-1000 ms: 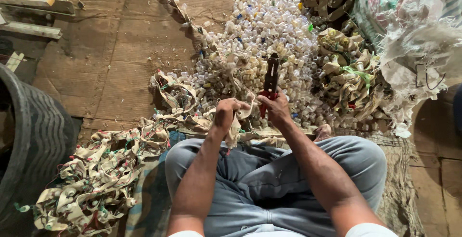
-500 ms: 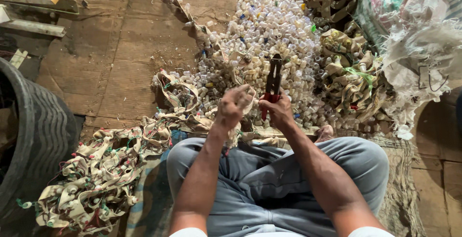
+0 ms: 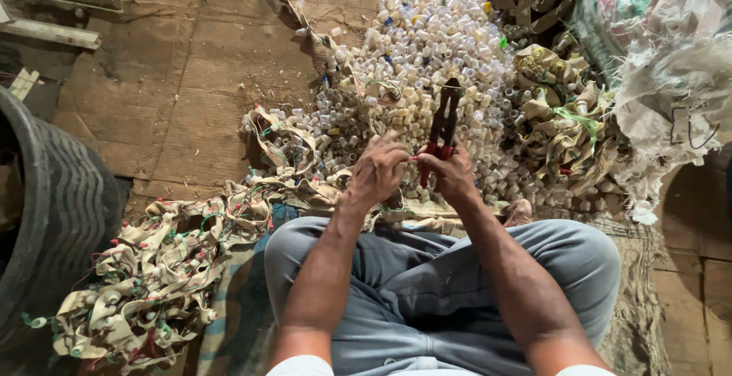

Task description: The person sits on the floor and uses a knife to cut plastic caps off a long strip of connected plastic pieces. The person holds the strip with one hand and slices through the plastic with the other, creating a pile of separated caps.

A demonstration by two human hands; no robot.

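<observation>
Right grip [image 3: 451,171] around pliers [image 3: 444,120] handles

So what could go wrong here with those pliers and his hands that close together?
The left hand sits right beside the red-handled pliers gripped by the right hand, so a slip could pinch fingers. The pile of small plastic pieces ahead may scatter or roll underfoot.

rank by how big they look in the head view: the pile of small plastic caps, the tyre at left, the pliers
1. pile of small plastic caps
2. tyre, though cut off by the frame edge and nearer, so unsure
3. pliers
</observation>
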